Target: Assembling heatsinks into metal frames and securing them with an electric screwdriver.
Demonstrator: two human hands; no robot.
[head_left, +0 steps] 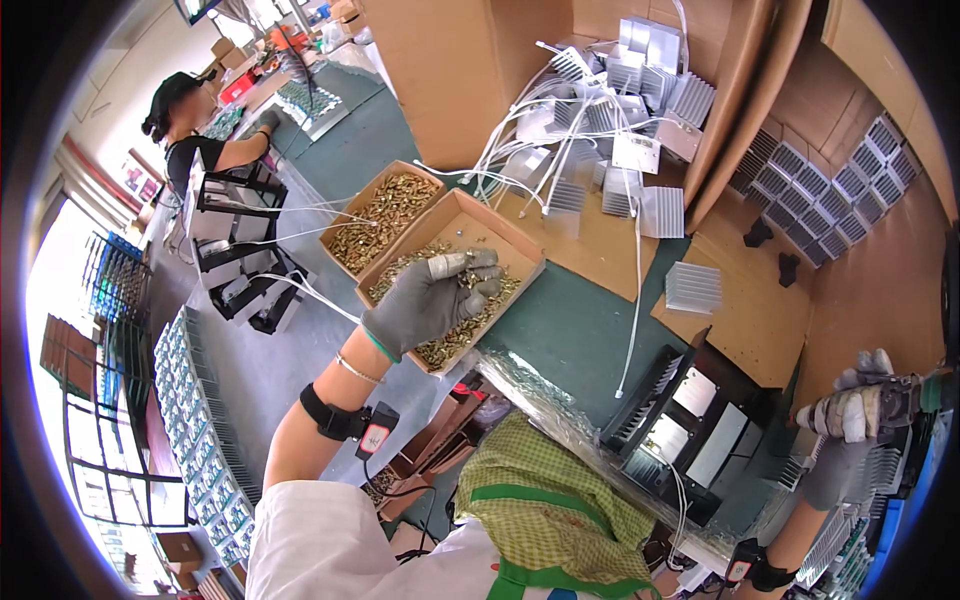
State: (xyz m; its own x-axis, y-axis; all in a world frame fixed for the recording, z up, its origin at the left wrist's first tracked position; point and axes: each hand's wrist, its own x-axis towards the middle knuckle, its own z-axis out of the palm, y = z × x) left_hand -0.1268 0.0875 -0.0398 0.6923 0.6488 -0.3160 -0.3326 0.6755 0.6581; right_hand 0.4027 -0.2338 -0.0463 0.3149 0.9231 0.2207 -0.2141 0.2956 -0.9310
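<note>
Screw pick-up in hand: the gloved left hand (pixel 432 295) is closed on brass-coloured screws (pixel 470 318) inside the nearer cardboard tray (pixel 520 252), the gloved right hand (pixel 858 412) clamped on a power screwdriver (pixel 915 392) beside the black housing (pixel 690 420); next move calls for lifting screws clear without spillage.

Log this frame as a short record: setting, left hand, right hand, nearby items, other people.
setting: workbench with a green surface and cardboard sheets
left hand: the gloved left hand reaches into the nearer cardboard box of screws, fingers curled over screws
right hand: the gloved right hand grips a tool at the right edge; the tool is mostly hidden
nearby items: second screw box; pile of finned heat sinks with white wires; black fixture
other people: a co-worker at a far bench
</note>
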